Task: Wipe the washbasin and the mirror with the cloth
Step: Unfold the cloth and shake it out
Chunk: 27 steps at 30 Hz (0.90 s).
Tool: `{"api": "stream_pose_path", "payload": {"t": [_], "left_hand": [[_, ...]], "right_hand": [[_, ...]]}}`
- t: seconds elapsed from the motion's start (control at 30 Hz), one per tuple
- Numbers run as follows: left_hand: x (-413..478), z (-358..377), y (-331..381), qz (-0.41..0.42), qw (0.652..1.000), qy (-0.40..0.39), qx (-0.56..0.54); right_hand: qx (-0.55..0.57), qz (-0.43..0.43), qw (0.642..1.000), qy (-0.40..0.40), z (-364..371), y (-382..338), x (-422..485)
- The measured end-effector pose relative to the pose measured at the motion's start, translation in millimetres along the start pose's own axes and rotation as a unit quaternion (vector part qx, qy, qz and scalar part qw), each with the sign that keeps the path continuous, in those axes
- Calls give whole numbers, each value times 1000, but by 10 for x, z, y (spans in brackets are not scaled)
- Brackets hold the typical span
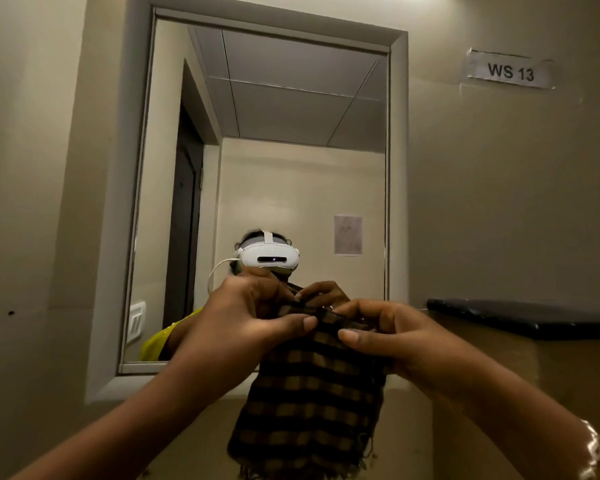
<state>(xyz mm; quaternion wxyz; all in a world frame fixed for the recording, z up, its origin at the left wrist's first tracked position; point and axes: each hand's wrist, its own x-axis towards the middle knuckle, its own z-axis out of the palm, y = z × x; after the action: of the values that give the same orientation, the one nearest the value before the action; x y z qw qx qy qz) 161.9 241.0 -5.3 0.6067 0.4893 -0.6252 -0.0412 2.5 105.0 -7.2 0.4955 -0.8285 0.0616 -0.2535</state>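
A brown and black checked cloth [312,410] hangs down in front of me, held by its top edge. My left hand [243,317] pinches the top edge on the left and my right hand [392,334] pinches it on the right, thumbs toward me. Behind the hands is the mirror [274,168] in a pale grey frame, set in a wall recess. Its glass reflects a person with a white headset, both hands and the cloth. The cloth hangs apart from the glass. The washbasin is out of view.
A dark shelf or ledge [534,317] juts from the wall at right, level with my right hand. A paper label reading WS 13 [510,72] is stuck high on the right wall. The mirror's sill [125,386] runs just behind my left forearm.
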Motion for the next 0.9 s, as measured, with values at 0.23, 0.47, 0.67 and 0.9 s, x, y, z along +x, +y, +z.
{"api": "stream_pose_path", "payload": {"t": [0.23, 0.47, 0.67, 0.9], "left_hand": [[13, -129, -1, -17, 997, -73, -17], [45, 44, 42, -17, 993, -92, -71], [159, 490, 119, -15, 990, -102, -97], [494, 1183, 508, 8, 988, -151, -14]], "right_hand": [[-25, -3, 999, -41, -38, -159, -52], [12, 6, 997, -70, -169, -186, -230], [7, 9, 996, -92, -644, -151, -472], [-99, 83, 987, -91, -1503, -455, -812]]}}
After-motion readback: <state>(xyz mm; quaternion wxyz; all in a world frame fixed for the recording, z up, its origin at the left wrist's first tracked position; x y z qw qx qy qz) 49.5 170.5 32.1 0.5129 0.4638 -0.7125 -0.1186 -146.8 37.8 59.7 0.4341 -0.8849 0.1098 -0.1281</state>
